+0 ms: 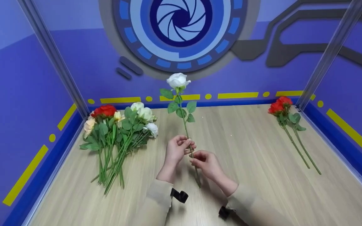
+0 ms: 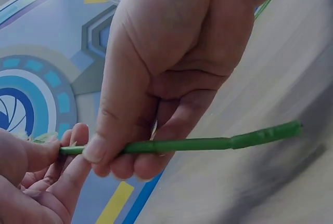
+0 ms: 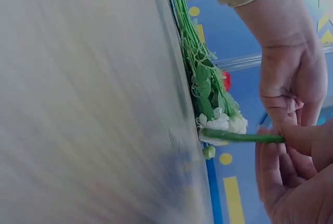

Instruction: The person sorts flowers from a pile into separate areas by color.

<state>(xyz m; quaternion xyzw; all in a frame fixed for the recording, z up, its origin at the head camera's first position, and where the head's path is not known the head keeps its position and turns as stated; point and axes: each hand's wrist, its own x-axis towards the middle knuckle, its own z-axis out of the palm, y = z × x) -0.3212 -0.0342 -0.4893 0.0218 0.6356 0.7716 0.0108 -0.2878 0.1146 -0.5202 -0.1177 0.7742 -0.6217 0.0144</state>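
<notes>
A single white rose stands upright before me, its leafy green stem running down between my hands. My left hand pinches the stem around its middle with thumb and fingers. Just below, my right hand pinches the same stem between thumb and fingertips. In the left wrist view the lower stem sticks out past the right hand, with a slight bend near its cut end. The right wrist view shows that stem end beyond the fingers of the right hand.
At the left lies a bunch of flowers with a red rose, white blooms and a peach one, stems toward me. Two red roses lie at the far right. Blue-purple walls bound the wooden table.
</notes>
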